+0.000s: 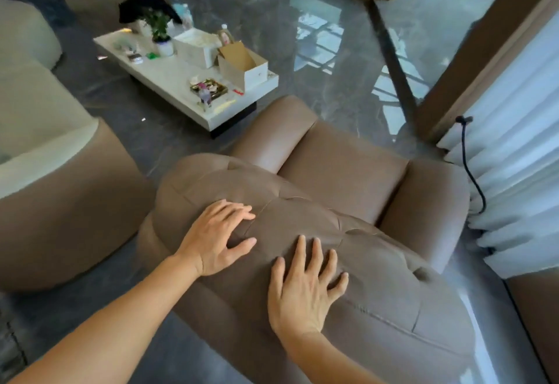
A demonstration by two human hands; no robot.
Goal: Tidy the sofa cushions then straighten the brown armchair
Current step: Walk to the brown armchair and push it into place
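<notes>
The brown leather armchair (pixel 341 171) fills the lower middle of the head view, seen from behind its tufted backrest. My left hand (pixel 216 236) lies flat on the top of the backrest, fingers spread and pointing right. My right hand (pixel 304 286) rests palm down beside it, a little nearer to me, fingers splayed toward the seat. Neither hand holds anything. The sofa (pixel 54 171), brown with a cream seat, stands to the left; no loose cushions show on it.
A low white coffee table (pixel 181 81) with a potted plant (pixel 160 29), open cardboard boxes (pixel 242 65) and small items stands beyond the armchair. White curtains (pixel 514 156) and a black cable (pixel 472 171) hang at the right. The floor is glossy grey marble (pixel 302 20).
</notes>
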